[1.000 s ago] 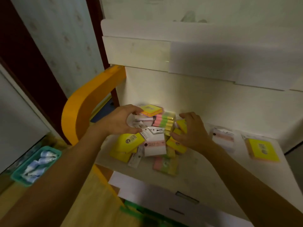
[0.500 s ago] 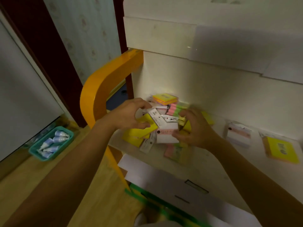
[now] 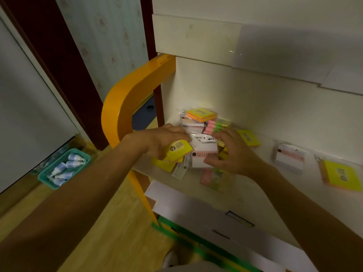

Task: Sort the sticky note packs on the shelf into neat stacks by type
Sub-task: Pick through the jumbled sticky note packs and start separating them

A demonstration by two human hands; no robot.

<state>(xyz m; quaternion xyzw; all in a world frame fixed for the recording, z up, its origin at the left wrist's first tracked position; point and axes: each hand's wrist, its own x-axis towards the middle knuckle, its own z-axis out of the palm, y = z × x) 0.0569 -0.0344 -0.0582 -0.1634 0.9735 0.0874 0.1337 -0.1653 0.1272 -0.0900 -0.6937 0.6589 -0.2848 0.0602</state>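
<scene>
A jumbled pile of sticky note packs lies at the left end of the white shelf [image 3: 255, 195]. My left hand [image 3: 165, 140] grips a yellow pack [image 3: 179, 151] at the pile's left side. My right hand [image 3: 233, 154] holds a white pack with a pink band [image 3: 204, 154] by its right edge. Behind them a yellow-and-orange pack [image 3: 201, 114] tops a small heap, with a pink-and-green strip pack [image 3: 214, 125] leaning beside it. A pastel strip pack [image 3: 216, 179] lies flat in front. Further right lie a yellow pack [image 3: 248, 137], a white-and-pink pack [image 3: 289, 160] and a yellow-and-orange pack [image 3: 341, 174].
An orange curved frame [image 3: 127, 99] borders the shelf on the left. A teal basket of small bottles [image 3: 63, 167] sits on the wooden floor at lower left. White panels [image 3: 196, 213] lie below the shelf edge. A white board [image 3: 196, 38] overhangs the shelf.
Both hands have closed in on the pile. The left hand took up the yellow pack and the right hand moved from the yellow packs onto the white pack. The camera shifted left.
</scene>
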